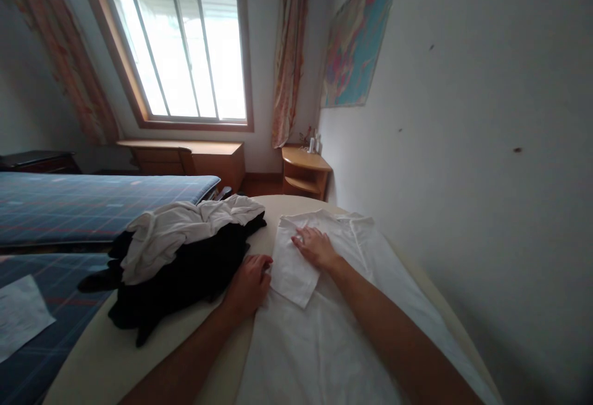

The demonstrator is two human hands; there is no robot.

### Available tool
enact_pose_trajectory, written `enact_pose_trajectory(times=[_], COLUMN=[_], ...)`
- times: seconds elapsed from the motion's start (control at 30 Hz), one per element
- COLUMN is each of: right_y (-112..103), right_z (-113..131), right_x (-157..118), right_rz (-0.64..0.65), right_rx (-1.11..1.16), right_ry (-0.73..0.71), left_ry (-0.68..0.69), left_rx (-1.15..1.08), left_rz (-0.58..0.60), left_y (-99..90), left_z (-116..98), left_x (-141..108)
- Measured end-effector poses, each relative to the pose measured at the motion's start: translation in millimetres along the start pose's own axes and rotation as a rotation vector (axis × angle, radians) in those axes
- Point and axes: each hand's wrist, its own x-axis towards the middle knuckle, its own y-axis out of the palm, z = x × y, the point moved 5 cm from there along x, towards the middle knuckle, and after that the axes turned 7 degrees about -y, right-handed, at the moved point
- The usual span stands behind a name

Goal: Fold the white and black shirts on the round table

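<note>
A white shirt (296, 343) lies spread on a round cream table (88, 355), with what looks like a short sleeve (290, 278) folded inward over its body. Resting flat on that folded part is my right hand (316, 248), its fingers spread and pressing on the fabric. My left hand (250, 281) is at the shirt's left edge, its fingers curled in and closed on the cloth there. To its left sits a pile of clothes: a black garment (185, 269) with a crumpled white garment (157, 238) on top.
Beds with blue plaid mattresses (106, 204) stand on the left, one carrying a sheet of paper (21, 315). A white wall (486, 220) runs close along the table's right side. At the back are a desk (217, 152) under the window and a small corner shelf (306, 158).
</note>
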Motion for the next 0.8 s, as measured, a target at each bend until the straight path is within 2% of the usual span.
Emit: enact_pose_trajectory(times=[0.13, 0.27, 0.5, 0.63, 0.8], right_y=[12.2, 13.9, 1.5, -1.9, -4.2], right_z=[-3.0, -9.2, -19.5, -26.7, -33.1], right_x=[-0.2, 5.6, 8.7, 5.2, 2.0], right_rz=[0.046, 0.017, -0.162, -0.255, -0.311], right_rx=[0.049, 0.074, 0.097, 0.086, 0.083], right_ry=[0.028, 0.027, 0.012, 0.072, 0.125], left_ry=[-0.003, -0.031, -0.028, -0.032, -0.026], left_rx=[0.048, 0.087, 0.113, 0.114, 0.148], left_rz=[-0.027, -0.045, -0.073, -0.091, -0.117], left_y=[-0.6, -2.0, -5.3, -5.2, -4.7], left_z=[-0.8, 1.1, 1.4, 1.8, 2.0], left_x=[-1.6, -2.4, -4.4, -4.6, -4.7])
